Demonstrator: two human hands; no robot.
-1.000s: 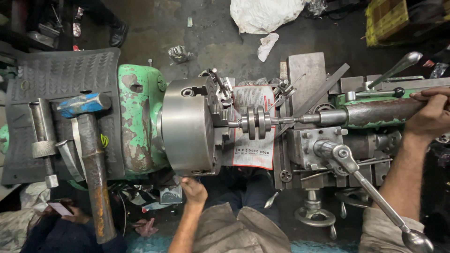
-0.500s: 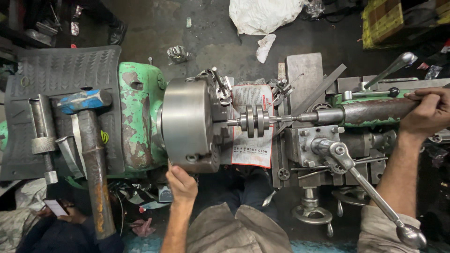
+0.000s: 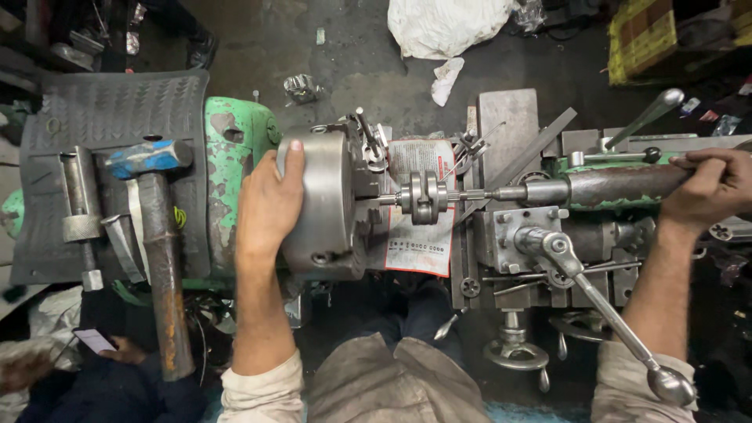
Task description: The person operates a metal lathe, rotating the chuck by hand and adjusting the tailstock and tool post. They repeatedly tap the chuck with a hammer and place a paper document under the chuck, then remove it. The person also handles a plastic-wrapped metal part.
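Observation:
I look straight down on a green lathe [image 3: 227,141]. My left hand [image 3: 269,205] lies over the top of the round steel chuck [image 3: 321,204], fingers curled on its rim. A small flanged metal workpiece [image 3: 423,197] is held between the chuck and the tailstock. My right hand [image 3: 713,188] grips the dark cylindrical tailstock barrel [image 3: 619,186] at the far right. A long steel lever with a ball end [image 3: 603,309] slants from the carriage toward my right sleeve.
A blue-headed sledgehammer [image 3: 157,235] and metal tools lie on a black rubber mat [image 3: 86,117] at the left. A printed paper [image 3: 415,243] lies on the bed. Another person holding a phone [image 3: 94,341] sits lower left. White cloth [image 3: 450,23] lies on the floor.
My left hand has risen from below the chuck and now rests over its top rim. My right hand stays on the tailstock barrel.

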